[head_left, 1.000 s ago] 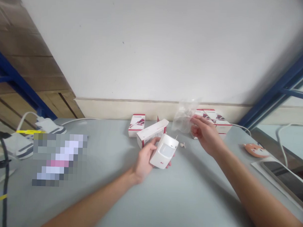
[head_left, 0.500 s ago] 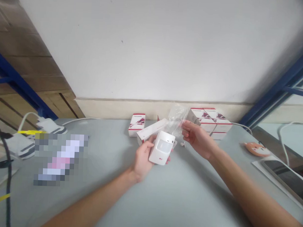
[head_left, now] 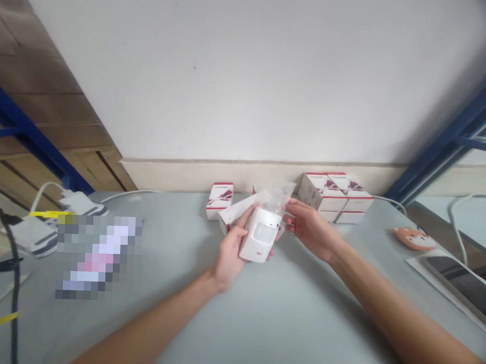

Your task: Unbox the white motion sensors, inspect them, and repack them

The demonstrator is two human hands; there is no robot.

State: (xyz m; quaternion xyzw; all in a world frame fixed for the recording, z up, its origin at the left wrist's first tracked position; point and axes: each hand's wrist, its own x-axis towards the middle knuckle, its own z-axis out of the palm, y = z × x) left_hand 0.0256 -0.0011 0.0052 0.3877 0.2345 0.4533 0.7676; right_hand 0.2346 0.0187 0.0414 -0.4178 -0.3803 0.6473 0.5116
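Note:
A white sensor-like device (head_left: 261,237) with a small window is held upright in my left hand (head_left: 230,256), its fingers wrapped round the left side and back. Clear plastic bag film (head_left: 277,196) rises at the device's top end. My right hand (head_left: 305,226) pinches the right edge of that film, close to the device's upper right corner. Behind my left hand lies a long white box (head_left: 236,209), partly hidden by the hand and device.
A small red and white box (head_left: 219,200) stands left of centre; more such boxes (head_left: 338,198) stand at the back right. Power adapters (head_left: 80,203) and cables are at the left. An orange animal-faced item (head_left: 415,238) and a phone (head_left: 458,280) lie at the right.
My right hand has moved left and slightly down, nearer the device. The plastic film is now lower and more bunched at the device's top. My left hand has barely moved.

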